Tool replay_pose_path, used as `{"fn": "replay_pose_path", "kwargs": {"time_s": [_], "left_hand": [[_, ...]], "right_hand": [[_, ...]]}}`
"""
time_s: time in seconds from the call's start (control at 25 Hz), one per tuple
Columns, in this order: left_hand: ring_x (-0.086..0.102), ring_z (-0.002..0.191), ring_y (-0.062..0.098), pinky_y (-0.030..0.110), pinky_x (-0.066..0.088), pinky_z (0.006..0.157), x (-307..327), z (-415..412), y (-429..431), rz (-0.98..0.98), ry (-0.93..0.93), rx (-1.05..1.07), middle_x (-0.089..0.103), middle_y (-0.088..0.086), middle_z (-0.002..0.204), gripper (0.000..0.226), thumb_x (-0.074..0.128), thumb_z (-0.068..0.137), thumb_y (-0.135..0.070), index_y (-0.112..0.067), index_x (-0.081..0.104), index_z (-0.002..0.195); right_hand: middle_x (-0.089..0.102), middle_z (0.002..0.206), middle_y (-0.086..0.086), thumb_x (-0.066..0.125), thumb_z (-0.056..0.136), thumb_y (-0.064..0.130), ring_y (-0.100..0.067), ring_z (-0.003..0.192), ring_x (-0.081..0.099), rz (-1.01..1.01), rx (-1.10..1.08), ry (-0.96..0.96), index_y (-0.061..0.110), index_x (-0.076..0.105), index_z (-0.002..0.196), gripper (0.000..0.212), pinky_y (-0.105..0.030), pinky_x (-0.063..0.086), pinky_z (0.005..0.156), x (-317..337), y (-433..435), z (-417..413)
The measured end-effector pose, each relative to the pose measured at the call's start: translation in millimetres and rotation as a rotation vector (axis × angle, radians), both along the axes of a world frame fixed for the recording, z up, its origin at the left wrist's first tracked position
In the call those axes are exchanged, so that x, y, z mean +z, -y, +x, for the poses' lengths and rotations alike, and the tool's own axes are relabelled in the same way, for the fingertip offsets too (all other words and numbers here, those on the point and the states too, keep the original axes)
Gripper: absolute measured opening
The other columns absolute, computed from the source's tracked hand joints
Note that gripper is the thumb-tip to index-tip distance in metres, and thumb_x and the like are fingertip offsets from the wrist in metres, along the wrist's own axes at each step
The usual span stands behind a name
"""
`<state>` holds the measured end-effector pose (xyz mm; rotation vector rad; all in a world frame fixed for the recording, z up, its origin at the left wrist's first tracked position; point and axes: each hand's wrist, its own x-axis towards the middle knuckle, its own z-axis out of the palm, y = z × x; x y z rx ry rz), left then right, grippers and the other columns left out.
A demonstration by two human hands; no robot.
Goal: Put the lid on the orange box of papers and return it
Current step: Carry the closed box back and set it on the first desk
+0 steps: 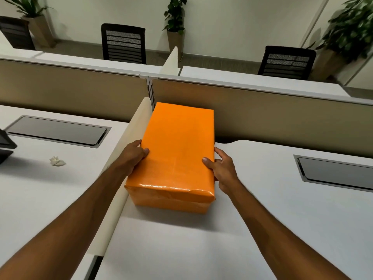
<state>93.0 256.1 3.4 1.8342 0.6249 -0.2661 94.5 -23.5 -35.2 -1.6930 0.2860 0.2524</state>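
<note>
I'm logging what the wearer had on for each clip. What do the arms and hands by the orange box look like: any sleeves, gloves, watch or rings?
Both forearms are bare as far as the frame shows, with no sleeves in view. The left hand and right hand wear no gloves. No watch, bracelet or ring is visible on either. The nails look short and unpainted.

Two bare, sleeveless forearms.
</note>
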Motion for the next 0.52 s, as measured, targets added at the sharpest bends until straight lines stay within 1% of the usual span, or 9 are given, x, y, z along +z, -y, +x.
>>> {"fn": "replay_pose_path", "kwargs": {"time_s": [0.24,0.32,0.4,0.52], "left_hand": [[0.046,0.129,0.041,0.056,0.036,0.105,1,6,0,0.006,-0.004,-0.009,0.044,0.012,0.149,0.058,0.052,0.097,-0.029,-0.020,0.031,0.150],[0.044,0.131,0.041,0.057,0.035,0.106,4,4,2,0.041,-0.010,-0.018,0.041,0.013,0.151,0.060,0.052,0.097,-0.030,-0.019,0.028,0.151],[0.044,0.131,0.041,0.056,0.037,0.106,6,-1,6,0.163,0.031,-0.056,0.040,0.014,0.152,0.063,0.053,0.096,-0.030,-0.016,0.026,0.151],[0.045,0.129,0.042,0.055,0.040,0.104,11,-13,16,0.425,0.107,-0.148,0.041,0.019,0.148,0.068,0.059,0.093,-0.032,-0.012,0.027,0.150]], "right_hand": [[0.055,0.140,-0.011,0.072,0.084,0.032,-0.036,0.118,0.059,-0.039,0.001,0.009,0.028,0.037,0.146,0.071,-0.060,0.050,0.094,0,0,7],[0.056,0.139,-0.011,0.071,0.085,0.034,-0.036,0.117,0.059,-0.059,0.013,0.013,0.028,0.037,0.146,0.071,-0.059,0.051,0.093,2,1,6],[0.057,0.138,-0.012,0.070,0.085,0.038,-0.035,0.117,0.060,-0.127,0.016,0.041,0.026,0.039,0.145,0.068,-0.055,0.052,0.092,5,1,2],[0.059,0.137,-0.012,0.064,0.089,0.042,-0.033,0.118,0.060,-0.272,0.008,0.086,0.019,0.045,0.141,0.061,-0.045,0.050,0.094,11,7,-4]]}}
